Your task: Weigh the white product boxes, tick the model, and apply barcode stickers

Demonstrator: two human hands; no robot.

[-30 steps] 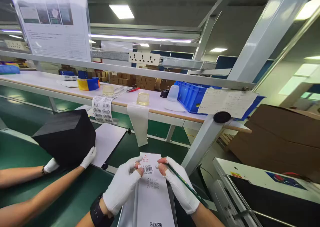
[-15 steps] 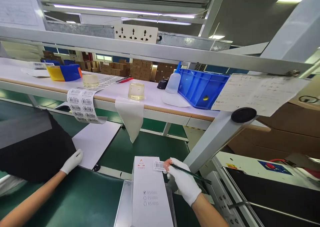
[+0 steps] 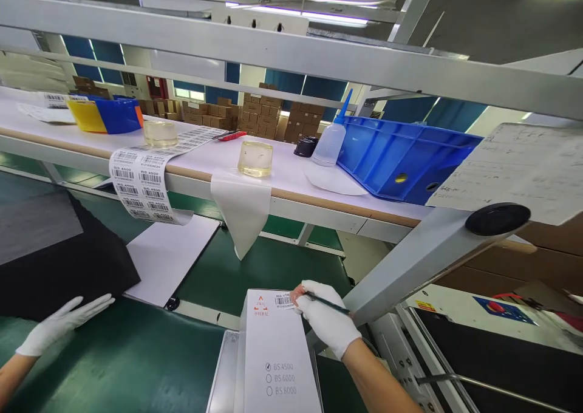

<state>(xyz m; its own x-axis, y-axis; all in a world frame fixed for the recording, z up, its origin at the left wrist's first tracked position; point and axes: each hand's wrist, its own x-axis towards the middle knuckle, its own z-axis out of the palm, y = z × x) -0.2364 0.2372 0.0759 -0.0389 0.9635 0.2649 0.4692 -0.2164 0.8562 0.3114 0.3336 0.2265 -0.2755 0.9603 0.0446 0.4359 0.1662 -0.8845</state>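
The right hand (image 3: pixel 325 319), in a white glove, rests on the far end of a tall white box (image 3: pixel 277 352) that lies lengthwise on a metal tray (image 3: pixel 225 373) at the near edge of the green tabletop (image 3: pixel 136 358). Its fingertips press on a small barcode label (image 3: pixel 283 300) at the box's top right corner, beside a red logo, while the same hand grips a thin dark pencil (image 3: pixel 328 304) that slants away to the right. Lower on the box three options are printed, with the top one ticked. The left hand is out of view. The step in hand looks like seating the label on the box; finishing it would call for a firm rub across the sticker so its edges lie flat, with the pencil tip kept clear of the white surface. To the left, a co-worker's gloved hand (image 3: pixel 64 323) lies open and flat on the green surface, just beside a large black sheet (image 3: pixel 54 255), and next to that lies a white sheet (image 3: pixel 168 258). On the shelf behind, a strip of barcode stickers (image 3: pixel 141 188) hangs over the edge, near a clear cup (image 3: pixel 255 158), a squeeze bottle (image 3: pixel 330 143) and a blue bin (image 3: pixel 401 158).
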